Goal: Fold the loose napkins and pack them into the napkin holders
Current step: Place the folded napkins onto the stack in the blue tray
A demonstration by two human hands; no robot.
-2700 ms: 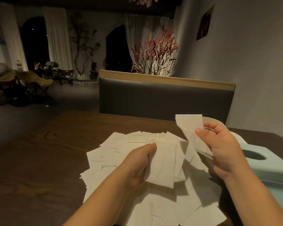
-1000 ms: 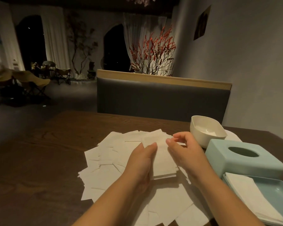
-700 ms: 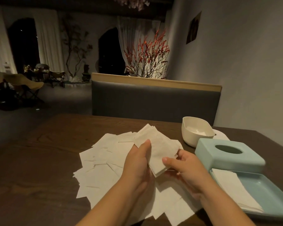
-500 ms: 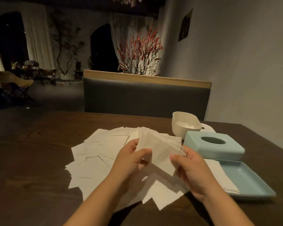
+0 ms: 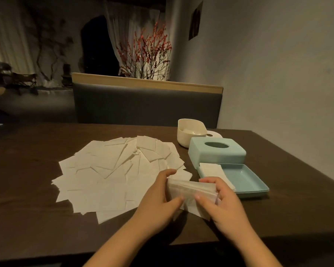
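Note:
A wide heap of loose white napkins [image 5: 114, 170] covers the middle of the dark wooden table [image 5: 27, 189]. My left hand [image 5: 160, 199] and my right hand [image 5: 222, 205] both grip a small stack of napkins [image 5: 191, 189], bent over into a fold, held just above the table near its front edge. To the right lies the light-blue holder tray [image 5: 247, 180] with a few folded napkins [image 5: 212, 170] in its left end. Its light-blue lid [image 5: 216, 153], with an oval slot, sits behind the tray.
A cream-white open holder [image 5: 189, 133] stands behind the blue lid, with a white lid [image 5: 214, 134] lying beside it. A grey bench back [image 5: 147, 105] runs along the table's far side. A wall rises on the right.
The stack went from flat on the heap to lifted in both hands, then drawn toward me and rightward and bent into a fold. The view has tilted down.

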